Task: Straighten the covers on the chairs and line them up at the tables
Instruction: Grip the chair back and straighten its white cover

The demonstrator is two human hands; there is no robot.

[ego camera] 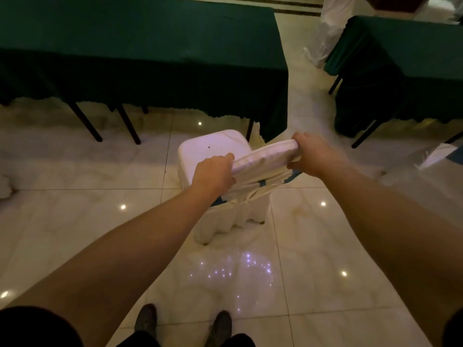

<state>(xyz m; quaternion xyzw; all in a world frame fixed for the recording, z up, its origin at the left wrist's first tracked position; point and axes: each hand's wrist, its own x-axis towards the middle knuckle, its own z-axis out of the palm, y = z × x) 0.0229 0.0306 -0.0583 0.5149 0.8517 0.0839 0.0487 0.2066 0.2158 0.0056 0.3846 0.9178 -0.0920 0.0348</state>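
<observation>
A chair in a white cover (213, 151) stands on the tiled floor, turned askew near the right end of a long table with a dark green cloth (140, 46). Its seat faces the table. My left hand (214, 172) grips the left end of the covered backrest top (265, 157). At the right end of that top edge my right hand (313, 154) is closed on the cover. The cover is bunched and wrinkled below the backrest, and a strip of blue shows under it.
A second green-clothed table (411, 53) stands to the right, across a floor aisle. Black table legs (86, 123) show under the long table. White covered shapes (325, 33) stand at the far right. My shoes (183, 324) are at the bottom.
</observation>
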